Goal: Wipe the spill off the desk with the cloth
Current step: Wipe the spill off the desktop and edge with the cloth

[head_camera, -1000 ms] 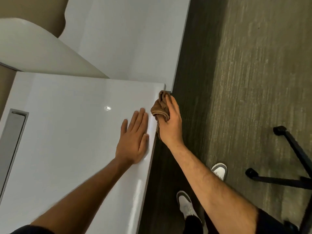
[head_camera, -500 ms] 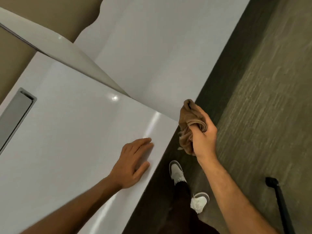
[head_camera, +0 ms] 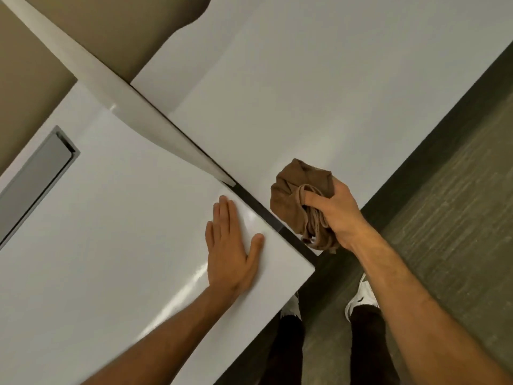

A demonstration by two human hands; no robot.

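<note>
The white desk (head_camera: 111, 245) fills the left and lower part of the view. My left hand (head_camera: 230, 251) lies flat on it near its right corner, fingers together and holding nothing. My right hand (head_camera: 337, 215) grips a bunched brown cloth (head_camera: 297, 195) just past the desk's right edge, over the near corner of the neighbouring white desk (head_camera: 319, 107). The cloth hangs partly below my fist. No spill shows on either surface.
A grey cable slot (head_camera: 36, 182) is set into the desk at the left. A white divider panel (head_camera: 125, 107) runs diagonally between the two desks. Dark carpet (head_camera: 444, 218) lies to the right, with my white shoes (head_camera: 361, 298) below the desk corner.
My right hand has carried the cloth from beside the desk edge up over the neighbouring desk's corner. My left hand stays flat on the desk. The view has swung, and the chair base is gone from sight.
</note>
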